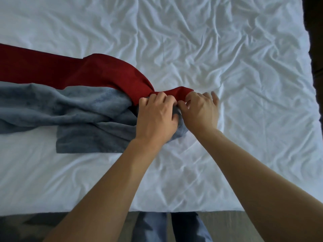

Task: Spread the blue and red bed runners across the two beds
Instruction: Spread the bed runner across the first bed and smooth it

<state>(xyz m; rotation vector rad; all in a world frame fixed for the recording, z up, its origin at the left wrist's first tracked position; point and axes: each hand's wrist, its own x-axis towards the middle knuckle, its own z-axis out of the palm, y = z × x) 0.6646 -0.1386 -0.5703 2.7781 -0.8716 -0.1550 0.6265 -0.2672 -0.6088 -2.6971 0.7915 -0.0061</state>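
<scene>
Red runner (97, 72) and blue runner (70, 109) lie bunched mid-bed on the white sheet (227, 58); my left hand (157, 117) grips the blue, my right hand (201, 110) pinches the red's end. Still spreading (barely halfway, I judge); next, draw both ends rightward.

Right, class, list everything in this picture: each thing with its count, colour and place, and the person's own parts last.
Red fabric bed runner: one, dark red, bunched across the bed's left half.
Blue-grey fabric bed runner: one, crumpled beside the red one, nearer the person.
White wrinkled bed sheet: one, covering the bed.
Grey carpet floor: bottom edge.
Blue trouser legs: two, bottom centre.
Left hand: grips the runners' gathered ends.
Right hand: pinches the same ends.
</scene>
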